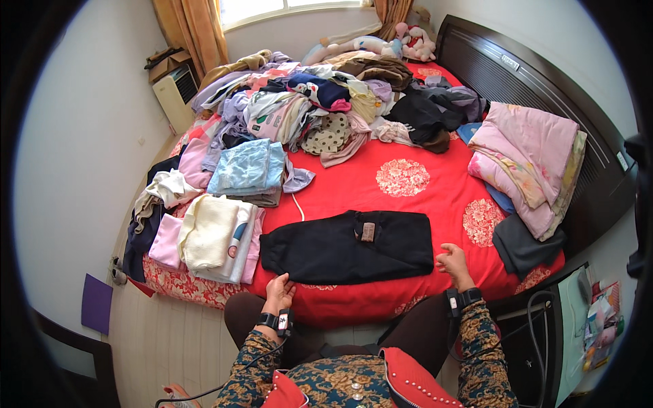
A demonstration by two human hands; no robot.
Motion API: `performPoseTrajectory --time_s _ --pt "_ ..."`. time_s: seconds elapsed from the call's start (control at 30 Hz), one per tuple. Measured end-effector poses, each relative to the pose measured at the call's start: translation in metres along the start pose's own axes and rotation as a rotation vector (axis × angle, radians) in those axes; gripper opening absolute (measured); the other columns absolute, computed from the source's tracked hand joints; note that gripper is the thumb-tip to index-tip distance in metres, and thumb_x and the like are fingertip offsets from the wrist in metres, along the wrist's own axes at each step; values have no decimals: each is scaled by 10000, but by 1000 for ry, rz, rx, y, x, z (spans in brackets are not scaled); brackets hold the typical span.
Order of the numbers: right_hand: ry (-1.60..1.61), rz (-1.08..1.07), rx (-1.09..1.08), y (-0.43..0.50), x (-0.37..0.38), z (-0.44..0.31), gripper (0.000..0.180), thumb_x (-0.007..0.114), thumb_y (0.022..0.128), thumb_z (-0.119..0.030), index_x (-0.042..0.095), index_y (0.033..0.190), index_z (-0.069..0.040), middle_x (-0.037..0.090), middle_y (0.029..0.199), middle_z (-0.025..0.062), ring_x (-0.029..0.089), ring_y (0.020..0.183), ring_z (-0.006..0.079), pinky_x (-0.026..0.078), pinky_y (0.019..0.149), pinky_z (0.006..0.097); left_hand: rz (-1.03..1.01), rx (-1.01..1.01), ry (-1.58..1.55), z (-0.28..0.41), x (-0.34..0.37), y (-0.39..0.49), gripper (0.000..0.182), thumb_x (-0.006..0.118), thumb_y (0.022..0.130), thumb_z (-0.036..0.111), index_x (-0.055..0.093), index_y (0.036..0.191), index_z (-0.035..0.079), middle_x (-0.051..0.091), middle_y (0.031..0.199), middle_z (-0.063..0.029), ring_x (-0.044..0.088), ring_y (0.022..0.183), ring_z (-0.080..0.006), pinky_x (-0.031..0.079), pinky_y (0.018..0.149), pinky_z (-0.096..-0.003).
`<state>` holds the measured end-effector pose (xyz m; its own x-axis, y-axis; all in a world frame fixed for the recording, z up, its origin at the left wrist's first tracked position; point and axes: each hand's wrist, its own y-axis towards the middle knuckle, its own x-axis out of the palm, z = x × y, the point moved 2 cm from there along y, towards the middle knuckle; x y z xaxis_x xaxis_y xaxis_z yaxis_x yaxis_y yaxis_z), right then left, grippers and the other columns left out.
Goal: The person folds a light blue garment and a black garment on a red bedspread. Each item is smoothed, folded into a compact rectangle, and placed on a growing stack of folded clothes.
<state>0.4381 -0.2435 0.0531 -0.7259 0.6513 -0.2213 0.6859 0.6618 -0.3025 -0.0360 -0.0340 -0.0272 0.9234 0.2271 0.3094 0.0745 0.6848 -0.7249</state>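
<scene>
A black garment (326,250), folded lengthwise and bearing a small patch, lies flat on the red patterned bedspread (352,188) before me. My left hand (281,291) is at the garment's lower left edge; whether its fingers pinch the cloth is unclear. Just beyond the garment's right end, my right hand (453,262) hovers with bent fingers apart and holds nothing. Left of the garment is a stack of folded clothes with a cream knit garment (206,232) on top. Behind that stack lie folded light blue clothes (245,166).
A heap of loose clothes (301,102) covers the far side of the bed. Folded pink quilts (530,153) and a dark grey folded cloth (528,245) lie right, by the dark headboard (510,76). A bedside table (571,306) stands at lower right. Cables run from both wrist devices.
</scene>
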Motion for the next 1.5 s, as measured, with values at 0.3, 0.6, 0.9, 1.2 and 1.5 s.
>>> performPoseTrajectory --time_s 0.3,0.6,0.9,1.2,1.5 --pt "-419 -56 -448 22 96 -28 480 754 737 -224 666 1167 -29 690 975 126 678 887 267 550 803 372 35 100 78 -9 -7 7 263 661 908 145 601 1164 132 643 971 -7 614 813 -173 499 719 -349" --pt "-1114 45 -576 14 195 -25 390 766 767 -282 605 1039 -54 616 1050 134 571 1073 352 493 882 486 99 169 254 -9 1 0 262 650 908 124 599 1164 102 657 934 -15 630 740 -151 496 606 -293" --pt "-253 -45 -126 115 119 -6 196 618 906 -205 726 876 -44 722 870 128 667 818 278 490 705 458 105 216 260 -10 -1 1 258 666 892 100 604 1139 59 657 875 -23 637 675 -148 481 533 -267" --pt "1084 137 3 82 -125 42 460 531 1027 -368 526 1375 -67 559 1405 105 485 1335 281 362 1153 483 141 179 267 -10 -8 10 457 702 882 112 522 1297 45 649 913 -47 648 667 -148 481 524 -252" --pt "940 333 225 44 -142 124 458 561 984 -261 459 1364 -27 541 1359 123 507 1288 318 369 1132 470 114 190 316 -8 -12 15 448 670 919 153 498 1325 72 649 1033 -63 647 782 -186 514 650 -325"
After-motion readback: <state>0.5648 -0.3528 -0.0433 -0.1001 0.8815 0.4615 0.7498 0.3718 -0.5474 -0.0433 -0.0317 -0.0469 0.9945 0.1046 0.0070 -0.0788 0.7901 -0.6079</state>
